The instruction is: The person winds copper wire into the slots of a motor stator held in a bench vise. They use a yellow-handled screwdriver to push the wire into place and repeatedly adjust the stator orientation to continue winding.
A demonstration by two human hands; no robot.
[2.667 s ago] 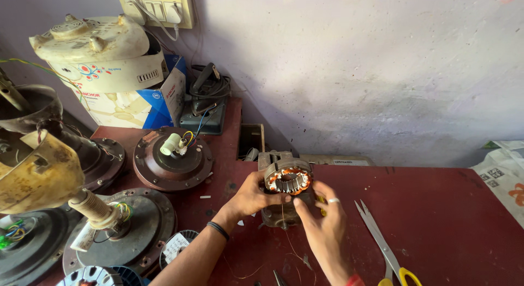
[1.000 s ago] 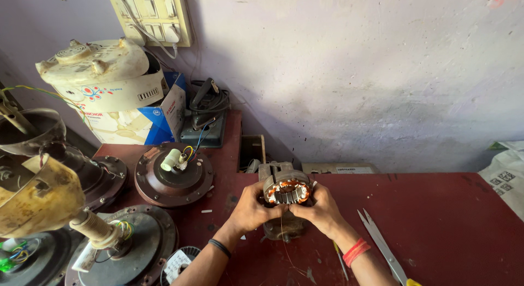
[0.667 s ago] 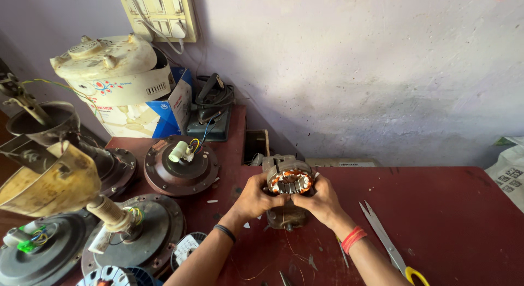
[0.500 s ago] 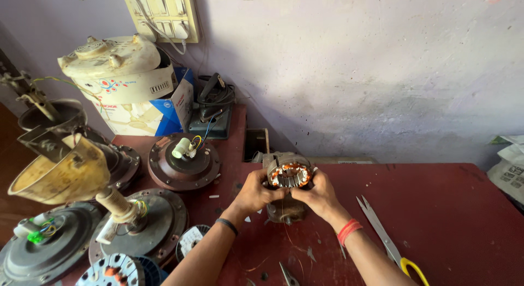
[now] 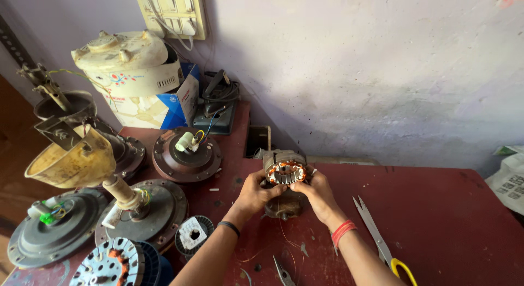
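Stator [image 5: 287, 172] of a small motor, copper windings visible around its inner slots, sits upright near the back middle of the red workbench [image 5: 447, 220], on top of a dark rounded motor part [image 5: 284, 207]. Both hands are on it

Left hand [image 5: 255, 192]: fingers curled, gripping the left flank of the stator, thumb toward the top edge. Right hand [image 5: 318, 192]: fingers curled round the right flank, thumb and forefinger at the rim beside the windings; cannot tell whether a wire end is pinched there. Black band on left wrist, red thread on right

Judgement: step in hand looks like steadying and inspecting the winding, with some turning or seating of the stator on the part below. Next move would call for a firm two-sided hold and care not to scrape the copper enamel

Nearby: scissors with yellow handle [image 5: 382, 239] just right of the right forearm; pliers [image 5: 284, 274] at the near edge; wire spool [image 5: 194, 234] left of the left forearm; several ceiling-fan motor housings [image 5: 186, 155] well to the left
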